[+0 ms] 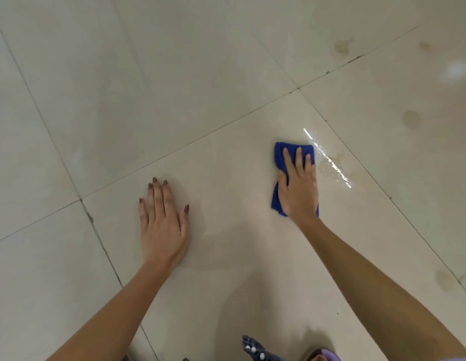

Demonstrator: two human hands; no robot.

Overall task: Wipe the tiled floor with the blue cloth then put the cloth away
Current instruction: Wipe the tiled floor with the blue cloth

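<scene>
A folded blue cloth (280, 157) lies flat on the beige tiled floor (148, 87), right of centre. My right hand (299, 186) presses down on top of it, fingers spread over the fabric, covering most of the cloth. My left hand (162, 222) rests palm-down on the bare tile to the left, fingers apart, holding nothing. A shiny wet streak (328, 158) runs along the tile just right of the cloth.
Brownish stains mark the tiles at the upper right (342, 45) and at the right (411, 119). Dark grout lines (190, 143) cross the floor diagonally. At the bottom edge a dark patterned fabric piece (254, 349) and a purple slipper (324, 355) show.
</scene>
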